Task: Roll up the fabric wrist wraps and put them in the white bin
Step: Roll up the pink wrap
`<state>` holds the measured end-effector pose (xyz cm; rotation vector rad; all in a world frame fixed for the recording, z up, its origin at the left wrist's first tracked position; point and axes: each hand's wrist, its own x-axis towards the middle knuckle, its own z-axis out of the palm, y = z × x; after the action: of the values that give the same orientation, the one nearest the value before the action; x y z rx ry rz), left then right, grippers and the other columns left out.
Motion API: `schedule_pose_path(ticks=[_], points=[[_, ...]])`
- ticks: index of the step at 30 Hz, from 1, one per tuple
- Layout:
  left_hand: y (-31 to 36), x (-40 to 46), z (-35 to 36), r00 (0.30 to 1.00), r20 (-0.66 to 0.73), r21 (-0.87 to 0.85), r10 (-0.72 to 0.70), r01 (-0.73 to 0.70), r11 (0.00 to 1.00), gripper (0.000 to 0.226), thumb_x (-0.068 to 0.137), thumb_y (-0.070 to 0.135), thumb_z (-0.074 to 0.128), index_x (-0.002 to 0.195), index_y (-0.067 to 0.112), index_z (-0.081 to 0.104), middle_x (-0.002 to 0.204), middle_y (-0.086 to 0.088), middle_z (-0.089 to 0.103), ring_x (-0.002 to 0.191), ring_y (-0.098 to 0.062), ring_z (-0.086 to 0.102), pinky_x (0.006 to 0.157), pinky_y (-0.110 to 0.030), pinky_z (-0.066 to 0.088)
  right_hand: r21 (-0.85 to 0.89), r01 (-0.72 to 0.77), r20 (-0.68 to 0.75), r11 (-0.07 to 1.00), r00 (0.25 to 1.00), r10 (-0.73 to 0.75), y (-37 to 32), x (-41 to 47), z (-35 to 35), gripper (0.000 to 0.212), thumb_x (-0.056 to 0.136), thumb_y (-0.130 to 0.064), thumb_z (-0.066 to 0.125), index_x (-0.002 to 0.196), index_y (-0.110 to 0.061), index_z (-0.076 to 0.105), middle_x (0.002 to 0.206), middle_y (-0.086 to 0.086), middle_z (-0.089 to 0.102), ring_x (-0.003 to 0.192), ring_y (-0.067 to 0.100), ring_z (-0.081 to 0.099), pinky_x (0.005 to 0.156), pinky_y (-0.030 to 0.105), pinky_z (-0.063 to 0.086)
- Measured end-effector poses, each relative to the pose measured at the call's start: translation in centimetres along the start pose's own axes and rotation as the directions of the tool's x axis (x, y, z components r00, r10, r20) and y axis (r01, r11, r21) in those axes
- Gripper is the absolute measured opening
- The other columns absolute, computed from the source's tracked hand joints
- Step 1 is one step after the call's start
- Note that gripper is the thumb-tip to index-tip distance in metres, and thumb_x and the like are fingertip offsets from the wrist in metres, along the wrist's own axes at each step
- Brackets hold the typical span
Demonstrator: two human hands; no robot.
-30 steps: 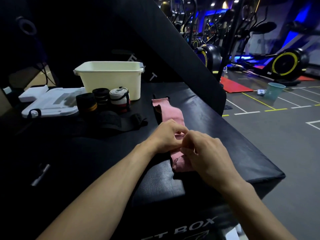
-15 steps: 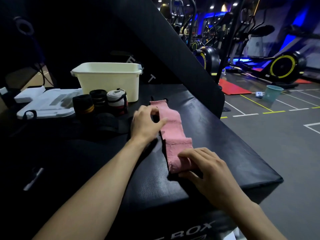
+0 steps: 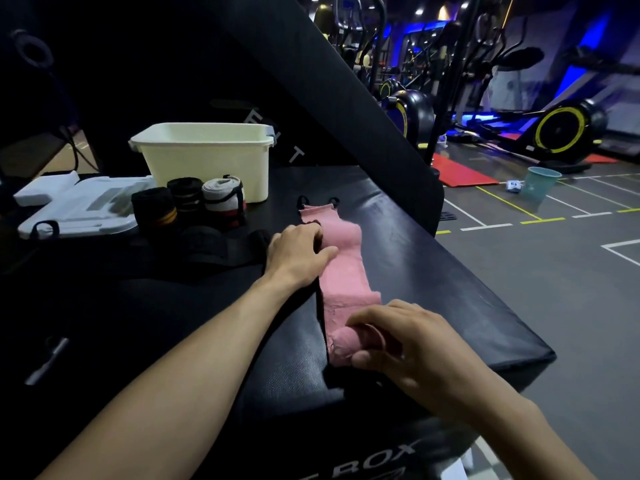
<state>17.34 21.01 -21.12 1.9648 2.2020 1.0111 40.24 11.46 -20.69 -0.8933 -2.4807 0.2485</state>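
Head view, setting: a dark padded box top filled the centre of the frame, with gym machines and a marked floor at upper right.
Pink wrap: a pink wrist wrap lay flat on the box top, running from the centre of the frame down toward lower centre, its near end already turned into a small roll.
Right hand: the right hand, at lower right of centre, had its fingers and thumb curled round that rolled near end, gripping it.
Left hand: the left hand, just left of centre, rested on the far part of the wrap's left edge with fingers mostly straight, pressing it flat.
White bin: the white bin stood at upper left of centre, well apart from the pink wrap; its inside could not be seen, so whether anything lay in it was unclear.
Finished rolls: three rolled wraps stood just in front of the bin, not yet inside it.
Unrolled wrap: a black wrap lay loose, left of the left hand.
Progress: perhaps halfway; the pink roll was barely begun, the black wrap untouched, and all the binning seemingly remained.
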Motion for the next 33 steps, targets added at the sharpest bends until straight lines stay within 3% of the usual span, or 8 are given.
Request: schedule_pose_path(ticks=[6,11,15,18,20,23,28,33], points=[[0.6,0.7,0.0,0.994,0.026,0.102,-0.105,0.102,0.99,0.034,0.096,0.047,0.059,0.112,0.017,0.06,0.117,-0.012,0.07,0.11,-0.04,0.063,0.082,-0.041,0.045,0.056,-0.016,0.034,0.998,0.999,0.014,-0.2,0.1,-0.6,0.041,0.084,-0.068,0.06,0.115,-0.04,0.059,0.081,-0.018,0.055,0.076,-0.003,0.052,0.068,0.008,0.036],[1.3,1.4,0.9,0.986,0.071,0.123,-0.149,0.139,0.983,0.033,0.098,0.03,0.053,0.127,0.013,0.053,0.131,-0.012,0.06,0.12,-0.035,0.058,0.094,-0.041,0.044,0.069,-0.04,0.037,0.997,0.999,0.037,-0.3,-0.2,-0.8,0.038,0.083,-0.063,0.063,0.113,-0.04,0.06,0.075,-0.022,0.05,0.076,-0.003,0.051,0.066,0.01,0.035],[0.8,1.7,1.4,0.985,0.051,-0.06,-0.166,0.169,0.984,0.07,0.093,0.017,0.056,0.154,0.027,0.023,0.146,-0.009,0.052,0.131,-0.034,0.049,0.109,-0.044,0.035,0.09,-0.043,0.019,0.995,0.999,0.041,-0.4,-0.1,-0.8,0.043,0.082,-0.068,0.058,0.111,-0.037,0.062,0.074,-0.027,0.05,0.074,-0.004,0.051,0.066,0.012,0.036],[0.1,2.1,1.7,0.99,0.083,-0.055,-0.115,0.12,0.991,0.063,0.093,0.016,0.053,0.148,0.041,0.036,0.139,-0.005,0.059,0.128,-0.031,0.048,0.106,-0.041,0.032,0.099,-0.042,0.019,0.994,0.999,0.041,-0.4,0.0,-0.8,0.046,0.083,-0.071,0.055,0.111,-0.036,0.063,0.076,-0.028,0.052,0.076,0.0,0.054,0.069,0.016,0.041],[-0.2,2.4,2.0,0.985,0.121,0.006,-0.122,0.122,0.992,0.054,0.095,0.019,0.047,0.146,0.037,0.045,0.135,-0.008,0.061,0.131,-0.031,0.047,0.109,-0.04,0.031,0.103,-0.042,0.021,0.994,0.999,0.04,-0.3,-0.1,-0.7,0.044,0.083,-0.069,0.057,0.111,-0.036,0.063,0.078,-0.026,0.053,0.078,0.002,0.054,0.07,0.018,0.043],[0.2,2.6,2.2,0.965,0.222,0.15,-0.137,0.105,0.983,0.056,0.099,0.017,0.035,0.154,0.022,0.034,0.141,-0.013,0.056,0.141,-0.029,0.039,0.117,-0.041,0.022,0.097,-0.048,0.015,0.994,0.999,0.047,-0.3,-0.1,-0.7,0.042,0.083,-0.068,0.058,0.111,-0.037,0.062,0.077,-0.026,0.052,0.076,-0.003,0.052,0.07,0.015,0.04],[0.1,3.6,1.4,0.927,0.351,0.25,-0.13,0.041,0.967,0.046,0.098,0.024,0.029,0.143,0.018,0.037,0.144,-0.007,0.052,0.142,-0.03,0.031,0.109,-0.05,0.024,0.086,-0.032,0.028,0.996,0.999,0.03,-0.3,-0.1,-0.7,0.037,0.086,-0.062,0.062,0.113,-0.037,0.062,0.076,-0.03,0.048,0.075,-0.007,0.048,0.07,0.011,0.037],[-0.3,3.7,1.8,0.952,0.277,0.241,-0.131,0.063,0.968,0.038,0.105,0.028,0.028,0.138,0.017,0.044,0.135,-0.01,0.059,0.139,-0.028,0.037,0.107,-0.047,0.029,0.085,-0.021,0.034,0.996,0.999,0.018,-0.2,0.0,-0.7,0.036,0.088,-0.06,0.063,0.114,-0.036,0.062,0.08,-0.025,0.049,0.077,-0.005,0.047,0.072,0.011,0.038]])
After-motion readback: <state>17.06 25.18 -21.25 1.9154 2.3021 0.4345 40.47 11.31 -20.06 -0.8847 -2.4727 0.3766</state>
